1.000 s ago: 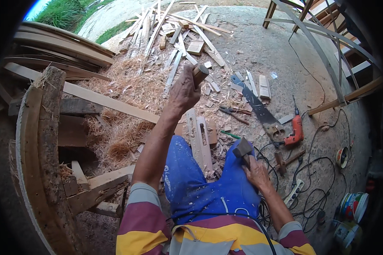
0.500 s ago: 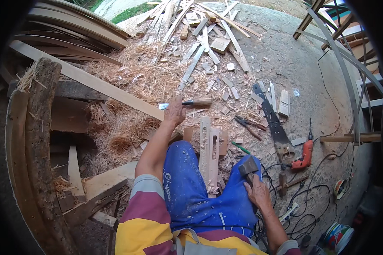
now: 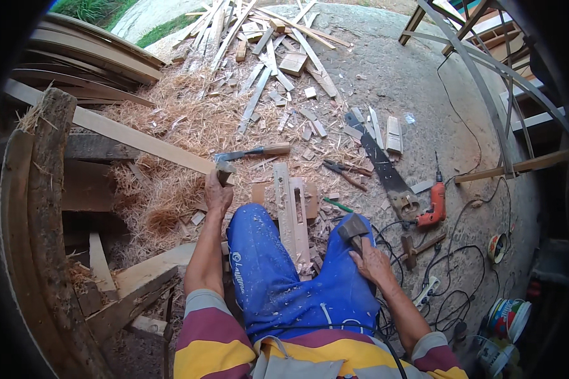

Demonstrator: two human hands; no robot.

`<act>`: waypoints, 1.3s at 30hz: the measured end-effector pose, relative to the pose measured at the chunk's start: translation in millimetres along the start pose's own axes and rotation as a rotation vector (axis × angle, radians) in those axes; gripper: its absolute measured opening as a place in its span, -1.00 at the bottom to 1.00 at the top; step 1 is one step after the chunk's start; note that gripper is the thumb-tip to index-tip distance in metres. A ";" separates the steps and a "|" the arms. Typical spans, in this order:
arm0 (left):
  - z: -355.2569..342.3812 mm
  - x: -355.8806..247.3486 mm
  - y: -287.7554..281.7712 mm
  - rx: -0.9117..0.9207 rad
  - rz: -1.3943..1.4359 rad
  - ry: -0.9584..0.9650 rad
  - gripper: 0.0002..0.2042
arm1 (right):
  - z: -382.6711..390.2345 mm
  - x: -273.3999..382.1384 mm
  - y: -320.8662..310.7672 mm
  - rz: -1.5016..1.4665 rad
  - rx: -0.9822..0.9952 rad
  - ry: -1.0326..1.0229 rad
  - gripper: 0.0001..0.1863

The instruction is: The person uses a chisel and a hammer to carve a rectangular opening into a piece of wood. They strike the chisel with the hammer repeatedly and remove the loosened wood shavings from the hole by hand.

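My left hand point(image 3: 217, 201) is closed on a short wooden handle point(image 3: 224, 170); what it joins is hidden. Just beyond it, a chisel point(image 3: 264, 149) with a wooden handle and metal blade lies on the shavings. My right hand point(image 3: 370, 262) grips a hammer point(image 3: 353, 230), its dark metal head over my right thigh in blue trousers. Between my knees lies a pale grooved workpiece point(image 3: 287, 221), one strip having a long slot, on a wooden block.
At right lie a handsaw point(image 3: 380, 167), pliers point(image 3: 344, 174), orange drill point(image 3: 431, 205), cables and buckets point(image 3: 506, 319). Offcuts point(image 3: 272, 44) are heaped beyond the shavings point(image 3: 164, 177). A rough timber frame point(image 3: 38, 189) stands left; metal-and-wood frames point(image 3: 499, 95) at upper right.
My left hand has come down from its raised position toward my left knee. The chisel appeared lying on the shavings half a second ago and stays there. My right hand barely moved.
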State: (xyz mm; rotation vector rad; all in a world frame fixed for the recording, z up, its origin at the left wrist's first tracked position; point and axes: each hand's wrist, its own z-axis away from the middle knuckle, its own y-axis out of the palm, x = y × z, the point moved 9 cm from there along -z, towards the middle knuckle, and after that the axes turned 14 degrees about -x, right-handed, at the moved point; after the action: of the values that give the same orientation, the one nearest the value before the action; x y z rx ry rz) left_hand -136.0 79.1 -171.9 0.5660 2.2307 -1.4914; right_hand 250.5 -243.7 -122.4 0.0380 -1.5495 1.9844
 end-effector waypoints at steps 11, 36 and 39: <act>-5.3 -244.8 -95.0 -0.062 1.268 -0.133 -0.92 | 7.6 -5.3 -0.8 0.033 -0.031 0.018 -0.50; 10.3 -269.5 -66.0 0.038 1.213 -0.164 -0.76 | 7.9 -12.5 1.5 0.034 -0.020 0.021 -0.43; 10.8 -263.3 -56.9 0.015 1.245 -0.168 -0.76 | 7.3 -8.5 -1.1 0.036 -0.006 0.021 -0.43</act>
State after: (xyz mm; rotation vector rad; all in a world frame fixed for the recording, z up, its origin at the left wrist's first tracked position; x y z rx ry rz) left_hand 55.8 19.9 8.1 1.4016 1.2115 -0.8039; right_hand 255.5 -253.9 -122.4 -0.0130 -1.5530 2.0017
